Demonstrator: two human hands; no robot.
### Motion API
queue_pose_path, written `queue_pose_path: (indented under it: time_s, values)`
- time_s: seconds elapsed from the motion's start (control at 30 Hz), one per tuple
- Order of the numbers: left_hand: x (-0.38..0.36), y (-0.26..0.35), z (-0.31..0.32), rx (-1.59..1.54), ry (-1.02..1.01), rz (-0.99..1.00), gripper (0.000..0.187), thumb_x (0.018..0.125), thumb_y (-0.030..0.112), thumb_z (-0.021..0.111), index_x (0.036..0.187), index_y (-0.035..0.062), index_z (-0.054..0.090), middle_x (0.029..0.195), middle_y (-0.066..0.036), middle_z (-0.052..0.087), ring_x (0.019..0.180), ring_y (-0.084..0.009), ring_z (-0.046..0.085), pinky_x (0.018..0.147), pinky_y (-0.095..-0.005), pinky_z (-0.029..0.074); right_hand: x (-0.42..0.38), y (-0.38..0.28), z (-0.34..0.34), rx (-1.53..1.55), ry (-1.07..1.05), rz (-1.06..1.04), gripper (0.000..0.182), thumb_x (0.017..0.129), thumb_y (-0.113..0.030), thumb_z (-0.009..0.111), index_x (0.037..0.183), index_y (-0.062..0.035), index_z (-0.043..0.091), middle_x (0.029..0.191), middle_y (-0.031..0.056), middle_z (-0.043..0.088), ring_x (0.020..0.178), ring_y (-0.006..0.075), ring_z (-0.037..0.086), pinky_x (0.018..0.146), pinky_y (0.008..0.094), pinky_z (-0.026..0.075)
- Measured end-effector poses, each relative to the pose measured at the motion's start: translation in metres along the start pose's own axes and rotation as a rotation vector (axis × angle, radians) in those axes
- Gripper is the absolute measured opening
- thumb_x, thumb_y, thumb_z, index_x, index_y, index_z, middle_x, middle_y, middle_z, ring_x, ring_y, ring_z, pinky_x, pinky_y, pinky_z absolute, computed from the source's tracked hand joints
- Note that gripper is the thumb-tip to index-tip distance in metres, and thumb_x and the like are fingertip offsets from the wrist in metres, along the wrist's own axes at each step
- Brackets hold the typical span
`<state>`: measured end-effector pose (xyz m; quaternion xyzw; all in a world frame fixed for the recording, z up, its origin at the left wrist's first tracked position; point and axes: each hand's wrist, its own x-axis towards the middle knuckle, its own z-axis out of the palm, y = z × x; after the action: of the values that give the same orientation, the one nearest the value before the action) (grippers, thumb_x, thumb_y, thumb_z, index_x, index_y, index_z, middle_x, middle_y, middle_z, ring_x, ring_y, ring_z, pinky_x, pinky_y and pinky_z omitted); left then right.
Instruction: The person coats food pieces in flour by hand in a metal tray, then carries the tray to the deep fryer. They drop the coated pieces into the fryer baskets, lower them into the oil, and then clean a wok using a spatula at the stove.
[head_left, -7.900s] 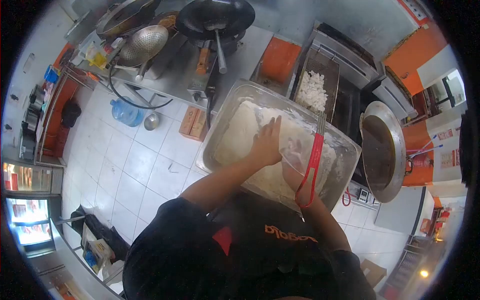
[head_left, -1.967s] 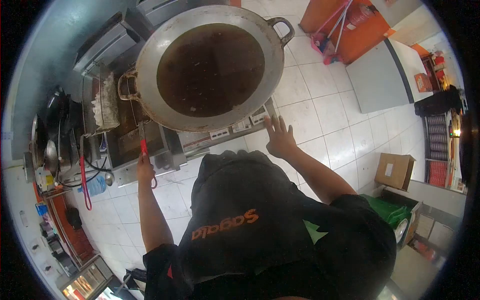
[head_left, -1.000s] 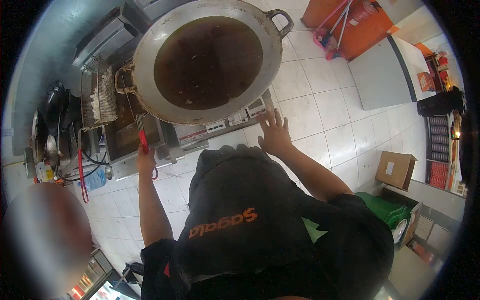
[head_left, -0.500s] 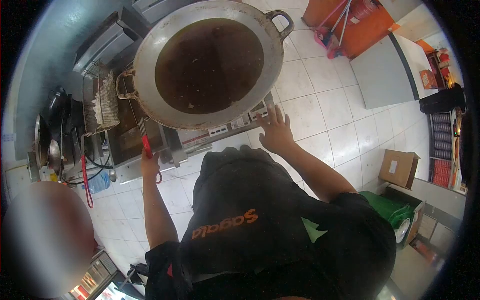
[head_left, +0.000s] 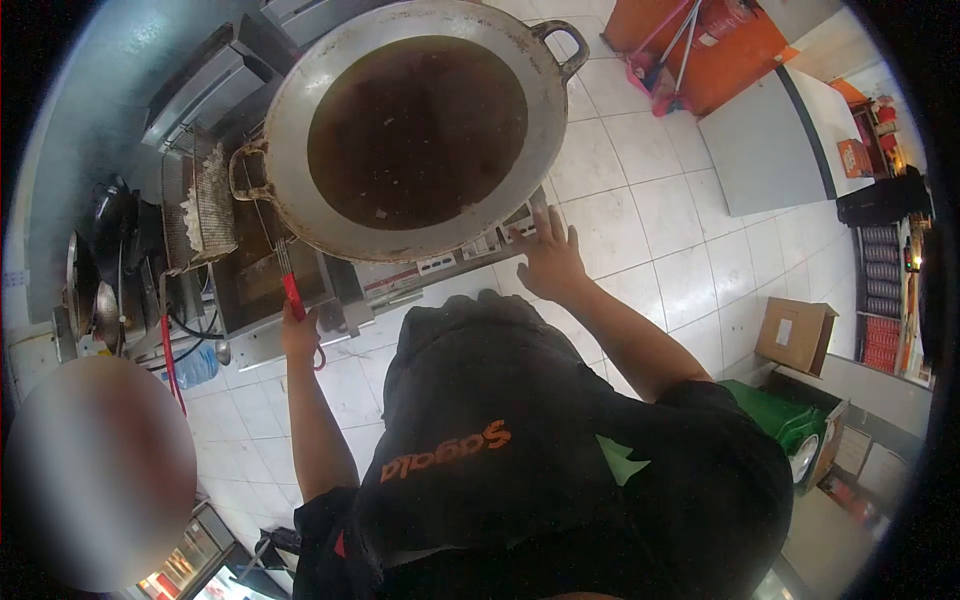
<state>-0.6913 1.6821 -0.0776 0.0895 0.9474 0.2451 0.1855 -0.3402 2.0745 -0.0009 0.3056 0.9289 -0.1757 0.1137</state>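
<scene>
My left hand point(head_left: 300, 333) is closed round the red handle point(head_left: 292, 296) of a fryer basket, whose metal wires reach over the fryer point(head_left: 250, 300); the basket's body is hidden. Fingers apart, my right hand point(head_left: 551, 262) is by the front control panel point(head_left: 480, 248), fingertips close to its right end. Above both hands sits a large wok point(head_left: 290, 100) with two loop handles, filled with dark oil point(head_left: 415, 130) that has small bits floating in it. Left of the wok, a raised wire basket point(head_left: 215, 210) holds pale, crumbly pieces; its own red handle point(head_left: 170, 350) hangs down.
Pans and ladles point(head_left: 108, 280) crowd the left side. A person's blurred head point(head_left: 100, 470) is at lower left. White floor tiles point(head_left: 640, 230) lie to the right, with a cardboard box point(head_left: 795, 333), a green bin point(head_left: 775, 420) and a pale cabinet point(head_left: 765, 150) beyond.
Both hands keep nearly the same place and pose. The view has shifted very slightly, and the blurred head at lower left appears a little larger.
</scene>
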Motion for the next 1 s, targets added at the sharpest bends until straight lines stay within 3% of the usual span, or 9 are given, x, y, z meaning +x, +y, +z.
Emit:
queue_pose_path:
  time_s: [0.23,0.37,0.43,0.5,0.6,0.7,0.8,1.0]
  values:
    - [0.007,-0.012,0.009,-0.031,0.020,-0.025,0.075,0.082,0.032,0.072,0.146,0.0051,0.044,0.117,-0.024,0.066,0.108,-0.0378,0.066,0.090,-0.0431,0.051,0.000,0.005,0.003,0.013,-0.023,0.013,0.065,0.086,-0.028,0.062,0.149,-0.0273,0.047,0.164,0.0215,0.010,0.153,0.0421,0.007,0.116,0.0661,0.019]
    - [0.008,-0.013,0.008,-0.025,0.019,-0.030,0.073,0.082,0.030,0.071,0.146,0.0068,0.044,0.113,-0.023,0.067,0.102,-0.0370,0.067,0.086,-0.0434,0.052,0.001,0.008,0.007,0.014,-0.014,0.023,0.066,0.085,-0.026,0.062,0.149,-0.0292,0.047,0.164,0.0212,0.011,0.152,0.0434,0.006,0.115,0.0665,0.020]
    - [0.001,0.000,0.005,-0.030,-0.007,-0.088,0.072,0.083,0.028,0.071,0.146,0.0073,0.044,0.110,-0.022,0.068,0.099,-0.0363,0.067,0.084,-0.0435,0.052,0.000,0.011,0.012,0.006,0.002,0.015,0.066,0.085,-0.026,0.062,0.149,-0.0304,0.047,0.163,0.0211,0.012,0.152,0.0441,0.006,0.115,0.0663,0.020]
    - [-0.027,0.051,-0.014,-0.056,-0.087,-0.220,0.070,0.083,0.026,0.070,0.146,0.0077,0.044,0.109,-0.022,0.068,0.098,-0.0354,0.068,0.082,-0.0436,0.052,0.000,0.012,0.008,0.016,-0.033,0.026,0.068,0.084,-0.024,0.062,0.150,-0.0314,0.045,0.163,0.0208,0.013,0.152,0.0446,0.007,0.116,0.0659,0.020]
    - [-0.015,0.026,-0.006,-0.093,-0.048,-0.129,0.070,0.083,0.024,0.070,0.146,0.0072,0.043,0.113,-0.023,0.068,0.102,-0.0353,0.068,0.083,-0.0440,0.052,-0.002,0.010,0.008,0.025,-0.022,0.030,0.070,0.083,-0.022,0.062,0.150,-0.0333,0.044,0.163,0.0204,0.014,0.151,0.0450,0.007,0.116,0.0657,0.021]
    - [-0.004,-0.001,0.005,0.040,0.118,0.167,0.073,0.084,0.027,0.070,0.147,0.0068,0.041,0.115,-0.024,0.067,0.104,-0.0377,0.067,0.084,-0.0452,0.052,-0.002,0.010,0.015,0.041,-0.019,0.033,0.072,0.083,-0.021,0.062,0.151,-0.0349,0.043,0.163,0.0203,0.014,0.151,0.0451,0.008,0.116,0.0658,0.021]
    - [0.003,-0.009,0.005,-0.020,0.005,-0.025,0.073,0.084,0.031,0.069,0.147,0.0066,0.041,0.115,-0.025,0.067,0.104,-0.0403,0.066,0.086,-0.0456,0.051,-0.003,0.011,0.017,0.056,-0.028,0.051,0.072,0.083,-0.021,0.062,0.151,-0.0359,0.042,0.163,0.0201,0.014,0.152,0.0443,0.008,0.116,0.0654,0.021]
    - [0.010,-0.019,0.009,0.020,0.053,0.094,0.075,0.083,0.031,0.069,0.148,0.0064,0.041,0.112,-0.027,0.066,0.104,-0.0429,0.066,0.085,-0.0466,0.051,-0.004,0.009,0.024,0.087,0.007,0.068,0.072,0.082,-0.020,0.063,0.150,-0.0359,0.043,0.165,0.0186,0.012,0.152,0.0438,0.007,0.116,0.0656,0.020]
